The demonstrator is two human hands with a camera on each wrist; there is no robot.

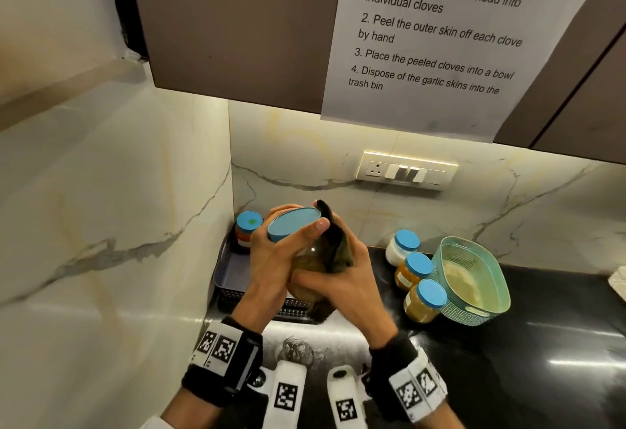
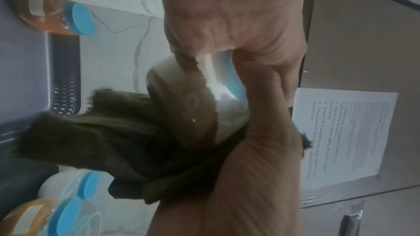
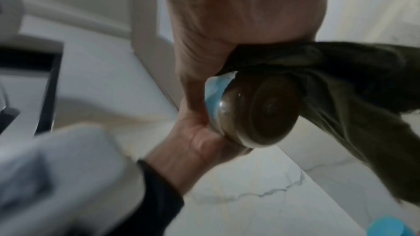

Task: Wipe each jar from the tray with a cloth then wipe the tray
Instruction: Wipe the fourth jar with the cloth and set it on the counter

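Both hands hold one blue-lidded jar [image 1: 294, 225] tilted above the tray [image 1: 233, 272] on the table [image 1: 542, 344]: left hand [image 1: 271, 259] fingers [image 1: 313, 229] curl around its lid end, right hand [image 1: 342, 279] fingers press the dark cloth [image 1: 333, 242] against its glass side.

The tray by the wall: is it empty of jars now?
No, one jar with a blue lid still stands in the tray, at its far corner by the wall.

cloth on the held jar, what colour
Dark olive green cloth, clearest in the left wrist view.
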